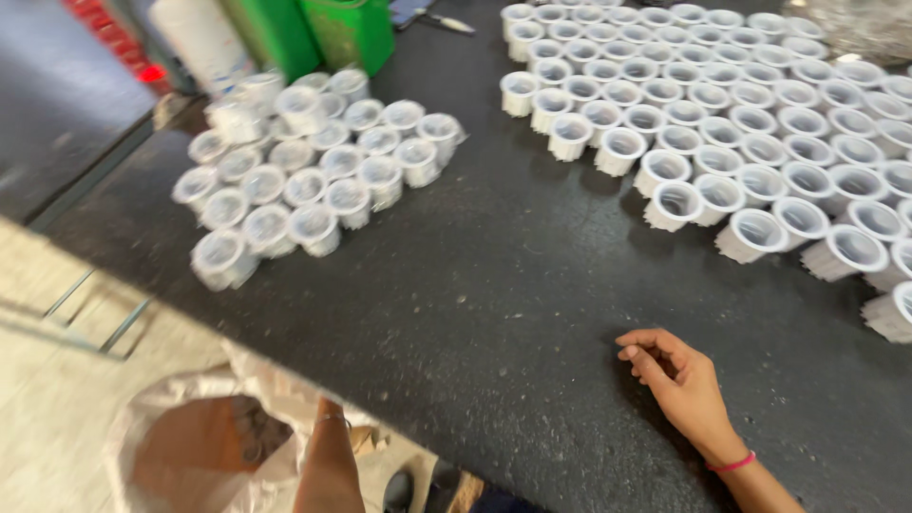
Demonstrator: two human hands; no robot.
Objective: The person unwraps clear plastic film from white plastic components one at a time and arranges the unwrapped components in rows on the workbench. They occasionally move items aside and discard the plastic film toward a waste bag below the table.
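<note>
Two hands apart; right hand on table, fingers pointing left

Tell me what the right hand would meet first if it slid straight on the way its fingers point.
The right hand rests on the dark table, fingers curled, pointing left. That way looks free across bare tabletop to the table's edge; the clear cups sit well off that line.

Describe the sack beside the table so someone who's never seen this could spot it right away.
Start at the dark table and drop to its lower left edge. Below that edge, near the floor, sits a pale plastic sack with its mouth open, and the left forearm goes down into it. It is the only soft, crumpled thing; all else nearby is rigid white cups.
</note>
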